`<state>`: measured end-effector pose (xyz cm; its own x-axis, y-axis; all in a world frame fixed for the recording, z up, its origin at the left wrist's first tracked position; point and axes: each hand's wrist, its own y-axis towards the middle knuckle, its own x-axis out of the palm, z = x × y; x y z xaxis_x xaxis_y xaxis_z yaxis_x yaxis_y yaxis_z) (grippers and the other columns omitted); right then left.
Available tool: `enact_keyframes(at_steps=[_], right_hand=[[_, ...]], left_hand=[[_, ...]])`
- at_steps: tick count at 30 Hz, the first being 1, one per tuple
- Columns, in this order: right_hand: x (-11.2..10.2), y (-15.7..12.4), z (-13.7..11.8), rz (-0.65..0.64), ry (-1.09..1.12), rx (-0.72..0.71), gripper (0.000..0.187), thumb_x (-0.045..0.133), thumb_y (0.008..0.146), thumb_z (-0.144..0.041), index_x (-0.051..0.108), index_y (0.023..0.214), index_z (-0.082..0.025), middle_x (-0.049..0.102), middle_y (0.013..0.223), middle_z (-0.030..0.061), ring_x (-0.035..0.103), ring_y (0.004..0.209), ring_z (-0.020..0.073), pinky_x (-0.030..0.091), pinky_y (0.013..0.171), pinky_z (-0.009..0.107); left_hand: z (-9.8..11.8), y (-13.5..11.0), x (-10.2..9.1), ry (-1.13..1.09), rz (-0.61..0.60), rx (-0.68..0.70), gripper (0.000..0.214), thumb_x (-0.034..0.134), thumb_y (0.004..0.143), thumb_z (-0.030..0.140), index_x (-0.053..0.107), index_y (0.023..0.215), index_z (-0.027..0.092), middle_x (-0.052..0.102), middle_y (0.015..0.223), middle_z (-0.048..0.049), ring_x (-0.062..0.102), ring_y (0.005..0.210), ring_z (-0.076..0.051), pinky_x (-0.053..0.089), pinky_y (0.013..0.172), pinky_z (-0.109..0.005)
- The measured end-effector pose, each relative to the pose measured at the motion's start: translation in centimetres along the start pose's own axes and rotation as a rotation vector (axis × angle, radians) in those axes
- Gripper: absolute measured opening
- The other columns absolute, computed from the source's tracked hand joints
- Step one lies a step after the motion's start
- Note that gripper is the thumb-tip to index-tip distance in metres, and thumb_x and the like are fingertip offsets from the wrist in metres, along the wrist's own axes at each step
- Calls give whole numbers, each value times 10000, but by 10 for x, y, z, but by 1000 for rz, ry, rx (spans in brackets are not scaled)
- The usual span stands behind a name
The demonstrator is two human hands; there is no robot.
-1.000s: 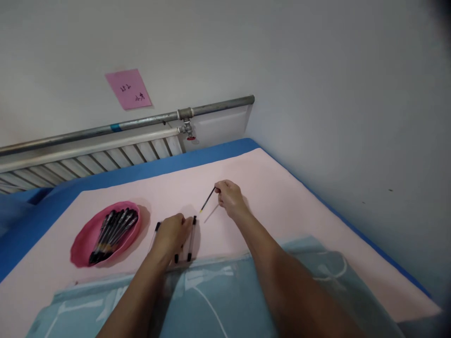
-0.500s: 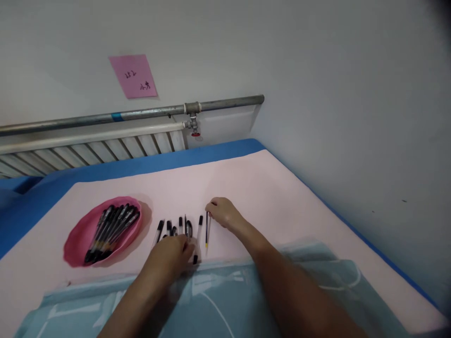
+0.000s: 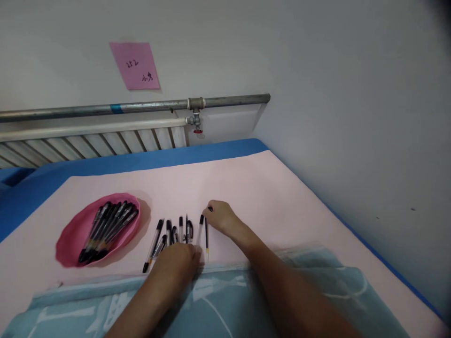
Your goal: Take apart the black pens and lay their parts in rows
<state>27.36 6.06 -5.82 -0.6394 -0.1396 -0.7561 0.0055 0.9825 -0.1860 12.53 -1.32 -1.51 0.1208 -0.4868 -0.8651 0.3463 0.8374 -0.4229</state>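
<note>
My left hand [image 3: 179,260] is closed at the lower end of a clear pen barrel [image 3: 200,229] with a black tip; the fingertips are partly hidden and blurred. Just beyond it, my right hand [image 3: 222,217] is closed, with a small black piece [image 3: 210,208] like a pen cap showing between its fingers. Directly below that hand is a thin ink refill [image 3: 206,239], dark with a yellow lower section. To the left lie several pen parts: a clear barrel with black ends [image 3: 153,245], another barrel [image 3: 181,228] and a black cap with a clip [image 3: 190,230].
A pink scalloped bowl [image 3: 65,244] holding several black pens [image 3: 109,230] stands on the left of the pink tabletop [image 3: 246,183]. Light blue patterned cloth [image 3: 218,300] lies along the near edge. Behind the table are a white radiator [image 3: 88,145] and a metal pipe [image 3: 148,105].
My left hand has moved right, over the lower end of the clear barrel. My right hand has shifted from the refill's top and now shows a black piece in its fingers. The view has tilted slightly.
</note>
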Motion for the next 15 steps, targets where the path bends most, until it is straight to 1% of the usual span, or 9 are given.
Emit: enact_keyframes(at_steps=[3, 10, 15], right_hand=[[3, 2, 1, 5, -17, -10, 198, 493, 774, -296, 648, 790, -174, 662, 770, 57, 561, 648, 149, 324, 541, 229], [2, 1, -7, 2, -70, -64, 195, 493, 797, -294, 644, 811, -173, 664, 801, 73, 555, 639, 155, 317, 530, 238], [5, 0, -9, -19, -98, -83, 219, 466, 829, -307, 638, 864, -177, 666, 826, 72, 545, 611, 148, 300, 497, 239]], left_hand=[[1, 1, 1, 7, 9, -10, 466, 294, 872, 373, 690, 714, 186, 706, 744, -144, 643, 700, -255, 367, 606, -320], [6, -2, 1, -2, 58, -29, 439, 313, 863, 366, 690, 723, 190, 705, 723, -131, 638, 673, -237, 362, 589, -298], [6, -3, -1, -19, 54, -33, 450, 303, 867, 379, 692, 754, 182, 713, 746, -138, 643, 694, -253, 357, 588, -306]])
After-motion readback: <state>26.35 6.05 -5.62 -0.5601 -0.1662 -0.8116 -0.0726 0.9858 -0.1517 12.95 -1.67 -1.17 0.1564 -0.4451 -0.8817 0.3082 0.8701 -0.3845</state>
